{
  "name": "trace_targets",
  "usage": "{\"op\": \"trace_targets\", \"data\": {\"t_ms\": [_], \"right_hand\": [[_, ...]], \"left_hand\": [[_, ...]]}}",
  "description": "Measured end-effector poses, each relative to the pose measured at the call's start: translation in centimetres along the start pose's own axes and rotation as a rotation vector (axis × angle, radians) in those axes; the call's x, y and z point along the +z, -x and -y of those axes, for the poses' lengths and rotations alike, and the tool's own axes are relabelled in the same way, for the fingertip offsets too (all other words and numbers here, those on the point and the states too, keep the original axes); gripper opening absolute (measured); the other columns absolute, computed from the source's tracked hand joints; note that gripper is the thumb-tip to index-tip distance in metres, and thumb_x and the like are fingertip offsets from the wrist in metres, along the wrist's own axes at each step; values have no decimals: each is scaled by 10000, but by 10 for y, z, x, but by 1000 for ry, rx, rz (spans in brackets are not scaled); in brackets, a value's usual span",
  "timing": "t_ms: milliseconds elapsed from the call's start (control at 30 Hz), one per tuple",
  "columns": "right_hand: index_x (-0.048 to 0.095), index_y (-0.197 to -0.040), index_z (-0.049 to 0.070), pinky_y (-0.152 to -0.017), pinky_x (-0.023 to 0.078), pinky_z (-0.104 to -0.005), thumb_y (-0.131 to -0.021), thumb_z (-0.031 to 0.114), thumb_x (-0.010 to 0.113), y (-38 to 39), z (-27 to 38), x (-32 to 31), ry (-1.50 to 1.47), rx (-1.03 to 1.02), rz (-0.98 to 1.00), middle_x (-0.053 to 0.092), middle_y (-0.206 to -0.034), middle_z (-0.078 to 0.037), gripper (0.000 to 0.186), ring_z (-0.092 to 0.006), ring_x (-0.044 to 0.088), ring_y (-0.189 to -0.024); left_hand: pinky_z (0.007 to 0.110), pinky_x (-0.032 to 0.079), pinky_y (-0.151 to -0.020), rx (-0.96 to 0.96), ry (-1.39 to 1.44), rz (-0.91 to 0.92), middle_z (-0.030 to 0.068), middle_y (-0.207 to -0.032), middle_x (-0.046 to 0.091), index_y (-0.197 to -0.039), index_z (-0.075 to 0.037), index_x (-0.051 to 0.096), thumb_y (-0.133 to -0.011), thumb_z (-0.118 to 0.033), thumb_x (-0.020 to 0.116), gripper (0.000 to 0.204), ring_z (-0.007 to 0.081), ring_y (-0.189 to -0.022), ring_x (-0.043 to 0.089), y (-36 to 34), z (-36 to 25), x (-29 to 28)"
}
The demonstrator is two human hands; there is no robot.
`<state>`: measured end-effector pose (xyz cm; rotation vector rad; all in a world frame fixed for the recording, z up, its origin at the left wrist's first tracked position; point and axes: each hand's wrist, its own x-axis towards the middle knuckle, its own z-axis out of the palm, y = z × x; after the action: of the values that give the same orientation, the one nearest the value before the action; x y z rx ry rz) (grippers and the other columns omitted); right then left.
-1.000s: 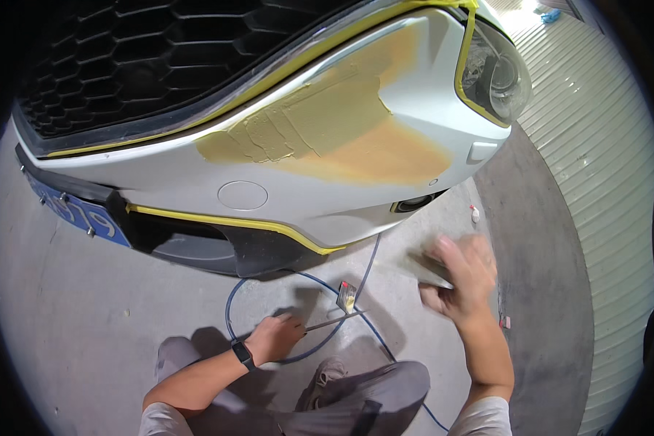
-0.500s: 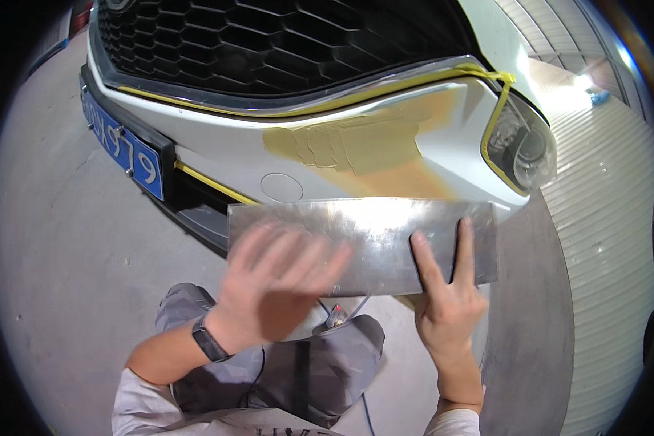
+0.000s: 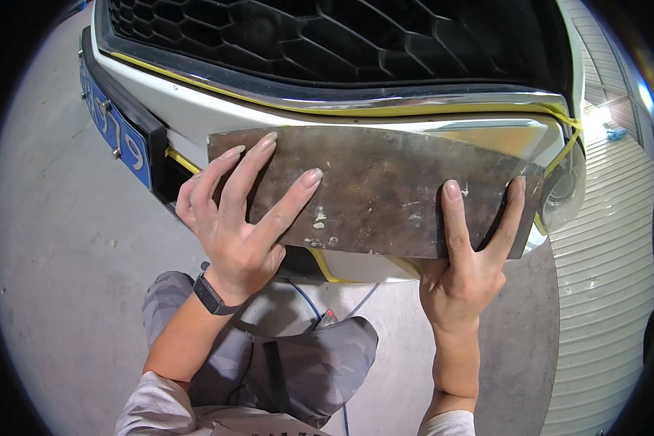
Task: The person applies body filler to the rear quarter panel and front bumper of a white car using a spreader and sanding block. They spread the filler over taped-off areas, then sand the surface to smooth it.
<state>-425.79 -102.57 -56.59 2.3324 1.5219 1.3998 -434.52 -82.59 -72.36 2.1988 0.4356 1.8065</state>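
Note:
A wide, thin metal filler spreader, smeared with small pale spots, spans the corner of the white car bumper. My left hand grips its left end, fingers spread over the near face. At the right end, my right hand has two fingers on the face and the others tucked below the lower edge. Most of the yellow filler patch is hidden behind the sheet; its upper right part shows. Whether the sheet's upper edge touches the bumper, I cannot tell.
Yellow masking tape runs under the black grille and round the headlight. A blue number plate juts out at the left. Cables and a small red-tipped object lie near my knees.
The spreader has risen over the filler patch, and its face now looks darker. My left hand, blurred before, has settled on the left end. The bumper appears closer.

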Motion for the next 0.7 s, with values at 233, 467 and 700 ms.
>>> {"op": "trace_targets", "data": {"t_ms": [233,467,700], "right_hand": [[760,-1320,262,-837,620,-431,-653,-13,739,19,-3,2,2,23,53,427,-1540,-384,721,-492,607,-1295],[776,-1289,258,-797,627,-390,-634,-20,688,27,8,-28,-16,77,157,486,-1493,-390,717,-484,653,-1225],[756,-1317,221,-1043,565,-500,-669,-75,566,-2,7,-10,7,-42,-41,471,-1558,-292,738,-502,589,-1321]], "left_hand": [[348,236,-945,-34,-7,45,16,-1455,652,-1301,-388,751,-672,-8,701,737,147,-1112,589,23,-12,7],[371,233,-973,-79,16,276,-7,-1452,646,-1306,-431,735,-669,47,650,801,155,-1145,579,30,-33,-31],[400,256,-1038,16,-77,98,106,-1447,653,-1235,-295,793,-774,-155,789,483,271,-1226,564,4,-6,-23]]}}
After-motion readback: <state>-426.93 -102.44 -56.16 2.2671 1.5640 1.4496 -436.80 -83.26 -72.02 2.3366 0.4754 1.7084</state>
